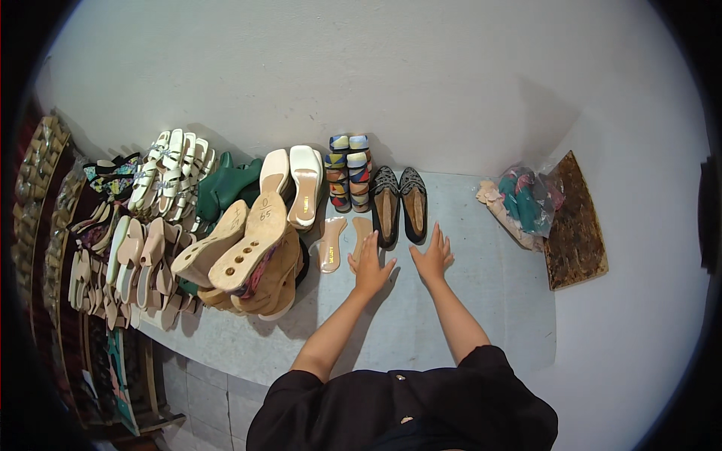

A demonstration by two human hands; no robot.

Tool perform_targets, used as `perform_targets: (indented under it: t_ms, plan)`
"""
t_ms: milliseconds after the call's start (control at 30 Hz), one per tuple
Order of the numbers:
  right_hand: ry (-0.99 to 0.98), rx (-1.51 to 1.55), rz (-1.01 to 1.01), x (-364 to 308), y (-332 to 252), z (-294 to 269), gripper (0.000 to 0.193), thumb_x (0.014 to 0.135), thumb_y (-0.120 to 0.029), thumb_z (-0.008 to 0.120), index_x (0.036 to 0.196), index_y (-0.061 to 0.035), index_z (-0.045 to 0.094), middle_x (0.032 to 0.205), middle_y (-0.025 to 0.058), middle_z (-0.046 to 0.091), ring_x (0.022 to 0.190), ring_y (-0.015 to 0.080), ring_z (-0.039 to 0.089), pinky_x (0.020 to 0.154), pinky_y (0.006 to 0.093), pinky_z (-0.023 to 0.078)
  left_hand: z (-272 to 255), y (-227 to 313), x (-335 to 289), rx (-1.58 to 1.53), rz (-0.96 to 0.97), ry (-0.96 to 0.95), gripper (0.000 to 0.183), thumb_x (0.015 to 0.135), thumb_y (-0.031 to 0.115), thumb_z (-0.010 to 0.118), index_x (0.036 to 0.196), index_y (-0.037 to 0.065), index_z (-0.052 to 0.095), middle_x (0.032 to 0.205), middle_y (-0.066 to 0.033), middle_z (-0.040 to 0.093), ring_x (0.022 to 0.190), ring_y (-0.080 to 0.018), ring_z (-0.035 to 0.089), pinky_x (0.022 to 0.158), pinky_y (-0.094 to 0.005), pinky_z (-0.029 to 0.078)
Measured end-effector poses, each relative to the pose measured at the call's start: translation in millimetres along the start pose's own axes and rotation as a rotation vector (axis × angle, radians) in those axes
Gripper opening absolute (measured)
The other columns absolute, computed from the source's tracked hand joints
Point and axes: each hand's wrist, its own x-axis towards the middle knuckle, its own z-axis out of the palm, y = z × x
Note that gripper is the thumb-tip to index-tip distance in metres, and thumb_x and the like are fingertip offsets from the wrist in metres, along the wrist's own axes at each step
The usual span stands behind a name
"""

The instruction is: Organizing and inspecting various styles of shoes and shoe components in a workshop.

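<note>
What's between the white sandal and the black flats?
In the head view, two multicoloured patterned rows fill that gap between the white sandal and black flats; insoles lie nearer the person.

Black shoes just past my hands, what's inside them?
Inside the black shoes, tan linings show through the openings. The patterned uppers cover the toe ends, so anything in there can't be seen.
</note>
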Motion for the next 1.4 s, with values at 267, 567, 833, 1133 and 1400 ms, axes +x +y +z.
perform_targets:
  t_ms: [267,567,833,1133,1400]
  plan:
    - [-0.019,0.0,-0.021,-125,37,-34,0.076,0.073,-0.025,0.066,0.139,-0.0177,0.029,0.143,0.0147,0.027,0.135,0.0353,0.014,0.103,0.0615,0.008,-55,-15,-112,0.064,-0.024,0.014,0.069,0.079,0.029,0.062,0.138,0.014,0.03,0.141,-0.0118,0.033,0.134,-0.0286,0.025,0.096,-0.068,0.006]
    - [0.125,0.15,-0.225,-197,9,-64,0.059,0.075,-0.02,0.064,0.129,-0.0135,0.042,0.139,0.0151,0.03,0.132,0.0343,0.02,0.103,0.0599,0.01,-100,-28,-241,0.042,-0.182,0.022,0.062,0.08,0.029,0.06,0.135,0.015,0.037,0.137,-0.0097,0.039,0.132,-0.0311,0.027,0.095,-0.0688,0.005]
    - [0.057,0.4,-0.283,-259,-10,-40,0.042,0.073,-0.013,0.063,0.113,-0.0049,0.053,0.121,0.0171,0.046,0.117,0.0338,0.04,0.099,0.041,0.031,-126,-41,-293,-0.022,-0.221,0.008,0.058,0.079,0.027,0.06,0.132,0.019,0.04,0.133,-0.0052,0.044,0.131,-0.0306,0.029,0.095,-0.0683,0.008]
    - [-0.277,0.506,-0.533,-336,-128,42,0.034,0.074,-0.008,0.06,0.107,-0.0034,0.055,0.107,0.0127,0.052,0.103,0.027,0.05,0.09,0.0364,0.04,-240,-115,-420,0.016,-0.481,0.366,0.052,0.079,0.025,0.061,0.128,0.019,0.045,0.129,-0.0046,0.047,0.129,-0.0262,0.034,0.097,-0.0636,0.009]
    - [-0.732,0.791,-0.533,-500,-256,166,0.027,0.079,-0.004,0.058,0.106,-0.0031,0.056,0.109,0.0086,0.054,0.092,0.0186,0.055,0.083,0.031,0.043,-378,-194,-578,0.07,-0.746,0.726,0.052,0.079,0.025,0.06,0.129,0.02,0.044,0.128,-0.0086,0.048,0.126,-0.0257,0.037,0.097,-0.0621,0.011]
